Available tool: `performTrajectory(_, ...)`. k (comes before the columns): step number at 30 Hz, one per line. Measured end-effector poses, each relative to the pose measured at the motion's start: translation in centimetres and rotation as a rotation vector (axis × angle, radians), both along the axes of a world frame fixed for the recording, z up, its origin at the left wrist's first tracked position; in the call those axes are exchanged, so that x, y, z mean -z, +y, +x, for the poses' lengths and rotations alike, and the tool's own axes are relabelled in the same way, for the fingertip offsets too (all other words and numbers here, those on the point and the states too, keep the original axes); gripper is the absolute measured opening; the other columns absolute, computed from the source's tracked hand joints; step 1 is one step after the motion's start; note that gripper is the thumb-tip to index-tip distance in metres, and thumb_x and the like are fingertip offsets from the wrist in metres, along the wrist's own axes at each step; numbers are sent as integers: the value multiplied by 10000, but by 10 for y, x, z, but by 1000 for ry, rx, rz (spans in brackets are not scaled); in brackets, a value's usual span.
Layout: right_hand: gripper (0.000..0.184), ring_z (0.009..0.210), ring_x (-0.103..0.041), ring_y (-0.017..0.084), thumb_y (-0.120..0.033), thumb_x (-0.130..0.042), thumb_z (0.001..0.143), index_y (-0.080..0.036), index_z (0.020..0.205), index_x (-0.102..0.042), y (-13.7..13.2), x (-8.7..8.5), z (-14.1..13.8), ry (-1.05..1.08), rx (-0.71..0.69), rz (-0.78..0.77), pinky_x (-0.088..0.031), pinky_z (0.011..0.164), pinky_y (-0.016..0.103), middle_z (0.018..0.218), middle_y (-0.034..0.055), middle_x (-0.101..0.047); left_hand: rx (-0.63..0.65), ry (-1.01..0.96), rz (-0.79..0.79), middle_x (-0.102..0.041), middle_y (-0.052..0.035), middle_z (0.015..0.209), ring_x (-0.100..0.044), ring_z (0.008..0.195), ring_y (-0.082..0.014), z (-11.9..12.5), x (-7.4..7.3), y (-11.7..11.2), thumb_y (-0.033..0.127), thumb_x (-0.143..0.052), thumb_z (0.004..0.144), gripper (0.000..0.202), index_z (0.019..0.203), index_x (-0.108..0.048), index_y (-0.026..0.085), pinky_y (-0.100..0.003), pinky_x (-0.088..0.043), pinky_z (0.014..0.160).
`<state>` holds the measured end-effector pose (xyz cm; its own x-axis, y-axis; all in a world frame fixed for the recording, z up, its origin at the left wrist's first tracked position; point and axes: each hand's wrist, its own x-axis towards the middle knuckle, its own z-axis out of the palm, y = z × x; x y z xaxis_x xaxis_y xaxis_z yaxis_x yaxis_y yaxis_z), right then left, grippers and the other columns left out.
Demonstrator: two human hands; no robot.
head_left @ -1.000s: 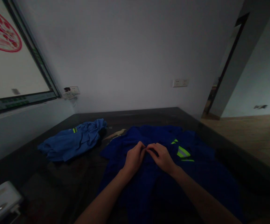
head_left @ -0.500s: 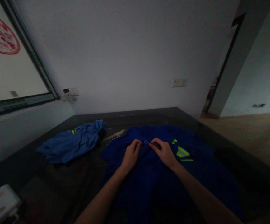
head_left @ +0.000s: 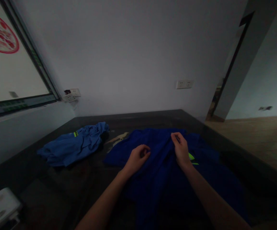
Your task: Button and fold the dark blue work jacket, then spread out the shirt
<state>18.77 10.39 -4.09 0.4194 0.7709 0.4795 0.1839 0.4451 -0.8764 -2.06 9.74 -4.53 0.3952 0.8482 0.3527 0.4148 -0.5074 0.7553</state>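
Note:
A dark blue work garment (head_left: 162,179) with yellow-green reflective strips lies spread on a dark table (head_left: 138,118) in front of me. My left hand (head_left: 136,158) rests on its middle with the fingers curled round a bit of the cloth. My right hand (head_left: 181,150) pinches a fold of the same garment near its far edge and lifts it a little, so that it covers most of a reflective strip (head_left: 191,157).
A second, lighter blue garment (head_left: 73,145) lies crumpled at the table's left. A white box (head_left: 1,207) sits at the near left corner. A window is on the left wall, sockets (head_left: 184,84) on the far wall, a doorway at right.
My hands were together at a button in the garment's middle. They have parted: the right hand moved up and right, pulling a fold of cloth over the reflective strip.

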Motion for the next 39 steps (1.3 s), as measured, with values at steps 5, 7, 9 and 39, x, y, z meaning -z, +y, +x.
performTrajectory(5,334,703,-504,160,-540,-512,822,-210,770,-520,1,3,0,71,-30,16,-415,666,264,739,-6,-533,90,-80,-177,-540,44,619,-491,530,-104,5,4,-6,455,-511,836,294,939,-569,185,-210,-372,524)
performTrajectory(7,354,696,-497,161,-561,-468,839,-214,779,-505,-1,2,-1,8,-32,50,-416,647,259,729,-2,-524,86,-132,-361,-515,48,537,-456,435,-103,8,10,-5,548,-373,873,408,848,-545,179,-214,-343,452)
performTrajectory(9,356,687,-488,158,-564,-451,847,-216,782,-495,-4,0,-2,-37,-54,65,-412,627,252,724,-1,-515,86,-133,-509,-473,49,479,-409,382,-98,10,15,-3,599,-319,866,488,739,-522,173,-216,-305,409)
performTrajectory(39,416,540,-410,137,-567,-580,747,-203,551,-533,-16,-9,-8,-12,-179,-50,-332,480,254,537,-16,-468,-22,-731,-694,-609,10,747,-585,642,-115,4,0,3,361,-733,680,492,1100,-547,186,-225,-453,607)
